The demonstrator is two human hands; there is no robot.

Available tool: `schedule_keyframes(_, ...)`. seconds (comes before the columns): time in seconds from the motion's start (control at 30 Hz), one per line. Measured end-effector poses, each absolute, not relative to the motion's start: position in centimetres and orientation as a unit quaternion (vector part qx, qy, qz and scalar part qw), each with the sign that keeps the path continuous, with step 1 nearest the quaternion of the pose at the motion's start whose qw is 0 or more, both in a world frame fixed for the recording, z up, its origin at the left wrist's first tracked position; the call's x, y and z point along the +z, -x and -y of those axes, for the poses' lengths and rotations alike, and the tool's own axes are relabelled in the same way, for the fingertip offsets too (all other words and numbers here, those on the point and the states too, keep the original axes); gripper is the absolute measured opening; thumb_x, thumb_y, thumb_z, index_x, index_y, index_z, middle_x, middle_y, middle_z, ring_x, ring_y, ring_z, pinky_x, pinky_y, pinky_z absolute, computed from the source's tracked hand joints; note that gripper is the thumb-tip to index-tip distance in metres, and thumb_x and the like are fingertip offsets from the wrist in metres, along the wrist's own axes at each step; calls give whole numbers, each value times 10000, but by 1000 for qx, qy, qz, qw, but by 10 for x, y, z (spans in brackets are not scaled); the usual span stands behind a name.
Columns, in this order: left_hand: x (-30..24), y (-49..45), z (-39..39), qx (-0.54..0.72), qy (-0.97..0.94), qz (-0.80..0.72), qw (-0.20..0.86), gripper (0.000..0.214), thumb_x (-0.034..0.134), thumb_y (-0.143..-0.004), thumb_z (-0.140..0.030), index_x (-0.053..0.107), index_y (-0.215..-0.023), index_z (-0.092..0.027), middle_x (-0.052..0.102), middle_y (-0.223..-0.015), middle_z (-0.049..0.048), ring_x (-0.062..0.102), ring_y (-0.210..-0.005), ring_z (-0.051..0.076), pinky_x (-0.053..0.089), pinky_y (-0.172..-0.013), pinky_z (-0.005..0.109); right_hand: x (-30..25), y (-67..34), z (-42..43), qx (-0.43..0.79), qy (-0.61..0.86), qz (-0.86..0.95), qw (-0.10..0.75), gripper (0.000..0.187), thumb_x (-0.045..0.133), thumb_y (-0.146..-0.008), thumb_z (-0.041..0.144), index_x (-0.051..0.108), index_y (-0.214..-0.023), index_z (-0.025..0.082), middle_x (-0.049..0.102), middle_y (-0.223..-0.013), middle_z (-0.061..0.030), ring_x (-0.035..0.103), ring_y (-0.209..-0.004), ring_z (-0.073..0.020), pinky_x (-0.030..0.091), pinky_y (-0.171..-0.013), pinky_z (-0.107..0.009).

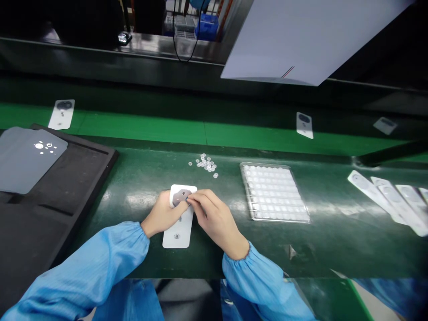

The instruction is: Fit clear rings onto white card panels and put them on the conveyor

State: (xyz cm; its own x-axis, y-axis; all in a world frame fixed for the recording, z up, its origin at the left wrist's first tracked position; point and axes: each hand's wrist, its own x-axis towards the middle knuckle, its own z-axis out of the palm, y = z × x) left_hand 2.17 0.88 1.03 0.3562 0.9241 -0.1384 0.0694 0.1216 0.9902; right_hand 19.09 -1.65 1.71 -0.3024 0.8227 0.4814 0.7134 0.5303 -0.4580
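Observation:
A long white plastic cover [178, 232] lies on the dark green bench in front of me. My left hand [162, 215] grips its upper left edge, with the fingers curled round it. My right hand [214, 219] pinches its fingertips together over the grey round recess [182, 195] near the top of the cover; what the pinch holds is too small to make out. Both arms wear blue sleeves. A loose heap of small clear round pieces [206, 163] lies just beyond my hands.
A clear blister tray [274, 192] of small parts sits to the right. Several white covers [389, 199] are lined up at the far right. A black foam tray [72, 178] with a grey sheet [23, 162] is at left. More covers [61, 114] ride the green conveyor belt behind.

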Motion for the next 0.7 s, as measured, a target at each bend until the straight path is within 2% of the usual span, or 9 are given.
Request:
schedule_keyframes(0.2, 11, -20, -9, 358, -521, -437, 640, 186, 576, -838, -283, 523, -691, -181, 507, -647, -28, 470, -590, 111, 380, -525, 218, 23, -190, 16, 148, 494, 788, 336, 184, 433, -1062, 207, 611, -1018, 224, 648, -976, -86, 655, -864, -213, 575, -755, -342)
schedule_keyframes(0.37, 7, -18, -10, 371, -458, -472, 656, 264, 584, -856, -360, 592, -661, -182, 595, -654, -1, 560, -627, 150, 437, -547, 239, 29, -186, 12, 323, 503, 709, 374, 200, 456, -1063, 298, 573, -925, 213, 594, -933, -61, 615, -775, -174, 563, -680, -296)
schedule_keyframes(0.47, 8, -19, -10, 358, -379, -457, 720, 222, 613, -815, -387, 682, -763, -183, 709, -749, 35, 674, -672, 211, 511, -582, 281, 41, -197, 11, 409, 504, 644, 405, 233, 515, -1041, 387, 592, -909, 211, 590, -887, -41, 611, -723, -164, 558, -647, -292)
schedule_keyframes(0.57, 11, -20, -12, 350, -293, -428, 780, 315, 630, -758, -390, 732, -932, -148, 786, -926, 112, 755, -767, 304, 565, -595, 343, 55, -244, 35, 400, 553, 592, 430, 267, 599, -994, 440, 625, -840, 225, 583, -757, -34, 583, -682, -187, 525, -616, -320)
schedule_keyframes(0.7, 14, -20, -16, 361, -261, -419, 791, 372, 630, -734, -366, 738, -955, -86, 793, -1006, 193, 775, -819, 364, 545, -527, 323, 44, -351, 125, 326, 678, 431, 498, 305, 633, -945, 492, 632, -731, 275, 528, -670, -75, 563, -607, -237, 484, -523, -390)
